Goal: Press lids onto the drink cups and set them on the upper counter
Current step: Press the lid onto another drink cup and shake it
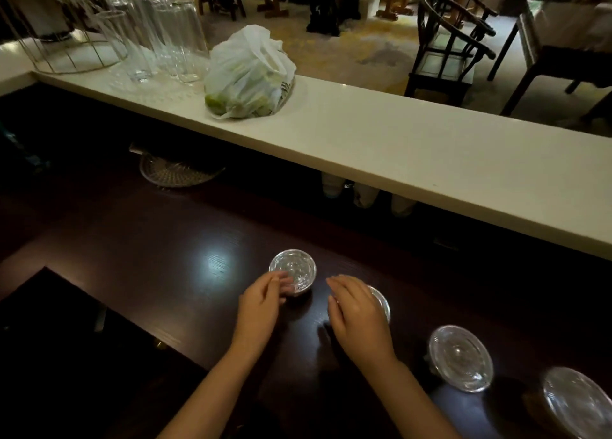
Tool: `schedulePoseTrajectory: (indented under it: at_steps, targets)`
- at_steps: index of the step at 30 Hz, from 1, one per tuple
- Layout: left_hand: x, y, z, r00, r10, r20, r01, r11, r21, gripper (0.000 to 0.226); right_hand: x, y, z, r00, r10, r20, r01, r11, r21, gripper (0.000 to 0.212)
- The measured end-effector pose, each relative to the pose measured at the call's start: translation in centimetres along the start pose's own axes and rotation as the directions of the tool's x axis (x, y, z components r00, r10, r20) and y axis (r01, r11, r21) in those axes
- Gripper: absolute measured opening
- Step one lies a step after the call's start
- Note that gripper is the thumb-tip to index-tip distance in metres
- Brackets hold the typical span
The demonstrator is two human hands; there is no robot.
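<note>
Two bare forearms reaching in from the bottom edge over a dark lower counter (pixel 172 240). Left hand (pixel 261 303) curled lightly, fingertips touching the near rim of a lidded cup (pixel 292 270); no clear pinch, more a steadying touch. Right hand (pixel 356 313) flat and palm-down, fingers together, covering most of a second cup (pixel 381 301), seemingly pressing its lid home. Further right, two more lidded cups (pixel 461 357) (pixel 578 402), the nearer one looking tilted, though whether its lid is fully seated cannot be told. Beyond, the pale upper counter (pixel 430 147) carrying only upturned glasses (pixel 165 38), a wire rack (pixel 71 46) and a plastic bag (pixel 250 74). No cups up there yet. By the look of it, an early-to-middle stage: lids on or going on across four cups, all four left to lift to the upper counter, where bare space lies right of the bag.
</note>
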State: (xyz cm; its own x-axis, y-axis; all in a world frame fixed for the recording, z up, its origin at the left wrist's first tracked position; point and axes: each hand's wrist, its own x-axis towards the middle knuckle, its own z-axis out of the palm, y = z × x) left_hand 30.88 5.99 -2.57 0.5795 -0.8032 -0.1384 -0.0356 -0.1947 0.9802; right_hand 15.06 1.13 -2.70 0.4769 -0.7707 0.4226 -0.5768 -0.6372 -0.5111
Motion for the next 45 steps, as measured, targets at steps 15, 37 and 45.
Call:
schedulePoseTrajectory:
  at_steps: [15,37,45]
  targets:
    - [8.5,-1.5,-3.8,0.629,0.061,0.775,-0.746,0.326,0.58,0.052,4.1,-5.3,9.8,0.85,0.506,0.146,-0.422,0.82,-0.386,0.058]
    - [13.2,-1.3,-6.0,0.472,0.091,0.877,-0.849,0.316,0.424,0.058,1.0,-7.7,8.2,0.883,0.469,0.003,-0.433,0.817,-0.38,0.035]
    - [7.8,-4.5,-6.8,0.574,0.157,0.803,-0.773,0.428,0.469,0.065,1.4,-6.6,8.9,0.922,0.38,0.07,-0.344,0.89,-0.299,0.054]
